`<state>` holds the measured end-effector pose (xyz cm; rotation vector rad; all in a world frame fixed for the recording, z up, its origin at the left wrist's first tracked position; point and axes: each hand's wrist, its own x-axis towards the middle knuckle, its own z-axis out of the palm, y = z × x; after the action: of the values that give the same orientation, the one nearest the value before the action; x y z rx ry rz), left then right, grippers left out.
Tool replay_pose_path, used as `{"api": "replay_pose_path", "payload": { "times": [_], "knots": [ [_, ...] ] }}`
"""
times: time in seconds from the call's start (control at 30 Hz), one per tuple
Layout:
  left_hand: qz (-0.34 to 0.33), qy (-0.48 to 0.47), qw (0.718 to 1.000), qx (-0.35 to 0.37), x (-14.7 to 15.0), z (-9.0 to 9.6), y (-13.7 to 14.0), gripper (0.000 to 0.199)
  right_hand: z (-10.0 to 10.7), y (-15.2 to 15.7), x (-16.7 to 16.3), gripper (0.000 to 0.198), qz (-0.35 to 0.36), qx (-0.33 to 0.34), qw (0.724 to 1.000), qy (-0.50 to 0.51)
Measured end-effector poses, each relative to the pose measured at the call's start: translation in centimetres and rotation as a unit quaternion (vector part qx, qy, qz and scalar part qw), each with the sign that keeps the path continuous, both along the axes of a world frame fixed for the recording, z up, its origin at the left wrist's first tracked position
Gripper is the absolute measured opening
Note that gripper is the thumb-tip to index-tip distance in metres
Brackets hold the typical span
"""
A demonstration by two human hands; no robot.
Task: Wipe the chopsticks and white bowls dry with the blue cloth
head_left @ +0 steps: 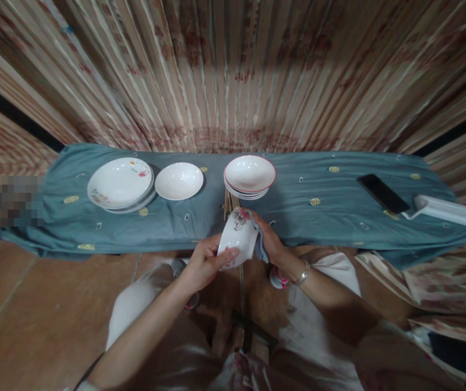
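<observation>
A white bowl [238, 241] with a dark and pink floral print is tilted on its side, held just off the near edge of the table. My left hand [206, 263] is closed on it, thumb across the printed outside. On the far side, my right hand [268, 239] presses a blue-grey cloth [260, 247] against the bowl's rim; part of the cloth and the fingertips are hidden. Behind the bowl, several wooden chopsticks [228, 203] lie partly under a stack of red-rimmed white bowls [250, 174].
On the blue-green tablecloth [298, 217] stand a stack of floral plates [121, 184] and a plain white dish [179, 182]. To the right lie a black phone [383, 194] and a white object with a bent arm [448, 210]. A patterned curtain [236, 70] hangs behind.
</observation>
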<state>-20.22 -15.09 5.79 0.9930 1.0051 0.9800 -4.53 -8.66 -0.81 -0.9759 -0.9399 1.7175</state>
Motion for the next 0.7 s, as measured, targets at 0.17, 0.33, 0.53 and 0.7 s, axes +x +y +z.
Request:
{"api": "replay_pose_path", "payload": {
  "times": [0.17,0.33,0.53,0.7],
  "knots": [
    [0.005,0.023,0.999,0.031,-0.3,-0.7,0.0,0.037,0.3,-0.5,-1.1,0.026,0.007,-0.187,0.98,0.07],
    [0.003,0.043,0.997,0.066,-0.6,-1.4,0.0,0.037,0.0,-0.9,-1.7,0.032,0.028,-0.243,0.964,0.1],
    [-0.015,0.075,0.992,0.104,-0.5,-1.0,0.1,0.035,-1.3,-1.9,-1.4,0.042,0.137,-0.29,0.935,0.153],
    [-0.025,0.102,0.987,0.122,-0.4,-1.4,0.1,0.039,-1.1,-1.8,-1.2,0.043,0.107,-0.303,0.937,0.139]
  ]
}}
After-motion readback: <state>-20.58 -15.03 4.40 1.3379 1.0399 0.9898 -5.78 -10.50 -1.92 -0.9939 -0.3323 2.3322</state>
